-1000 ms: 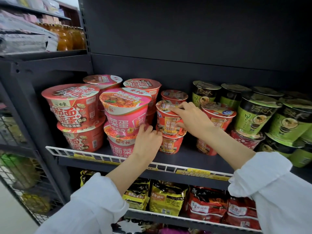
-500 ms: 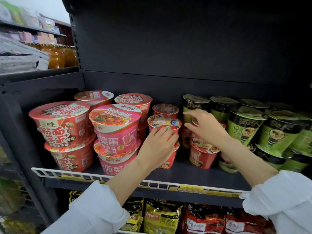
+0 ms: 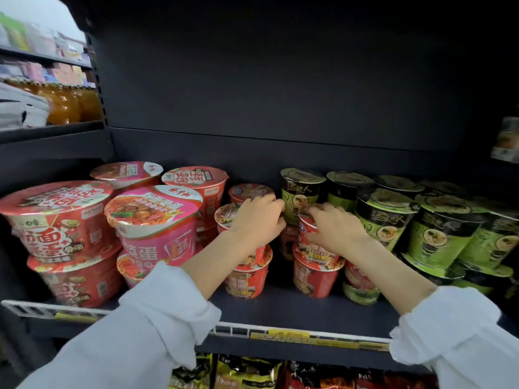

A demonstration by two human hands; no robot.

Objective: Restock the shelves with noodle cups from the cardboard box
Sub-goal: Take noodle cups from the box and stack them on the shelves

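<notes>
Steadying two small stacks of red noodle cups near the middle of the shelf (image 3: 295, 310), both set back from its front rail (image 3: 238, 331). Left hand (image 3: 257, 220) draped over the upper red cup (image 3: 229, 217) of the left stack, fingers curled round its rim and far side, seemingly gripping it to hold it square on the lower cup (image 3: 245, 279). Right hand (image 3: 334, 230) wrapped over the top cup (image 3: 310, 234) of the right stack, fingers curled on the lid and thumb side against the wall, probably pressing it down onto the cup beneath (image 3: 313, 276) so the pair sits plumb. Stacked two high, likely to use the height under the shelf above. Kept between the large pink bowl (image 3: 157, 220) toward the left end and the green cups (image 3: 387, 217) toward the right end, sorted by kind, labels facing the front edge. Narrow gap left between the two stacks. No cardboard box in view; can't tell how many cups remain to be shelved. Packets (image 3: 247, 373) on the shelf below.
</notes>
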